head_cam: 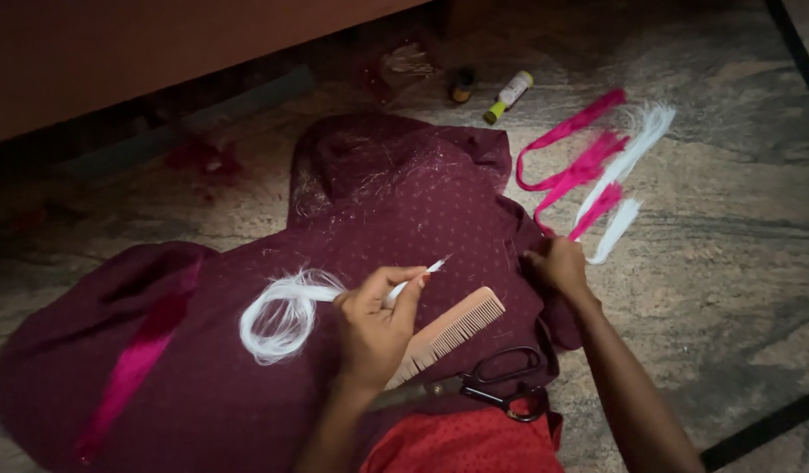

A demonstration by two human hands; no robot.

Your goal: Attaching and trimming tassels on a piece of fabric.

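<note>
On a maroon cloth (pixel 247 377) spread over the stone floor (pixel 728 289), a pink strip (pixel 133 363) lies at eight o'clock. Beside it the left hand (pixel 374 328) pinches a looped bundle of white fibre (pixel 282 315), fingers closed on its end. A peach comb (pixel 452 333) and black scissors (pixel 501 385) lie toward five o'clock. At three o'clock the right hand (pixel 558 265) grips the cloth's edge, near pink and white strands (pixel 597 171).

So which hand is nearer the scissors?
Left. The left hand sits just above-left of the scissors, beside the comb; the right hand is farther up at the cloth's edge.
</note>
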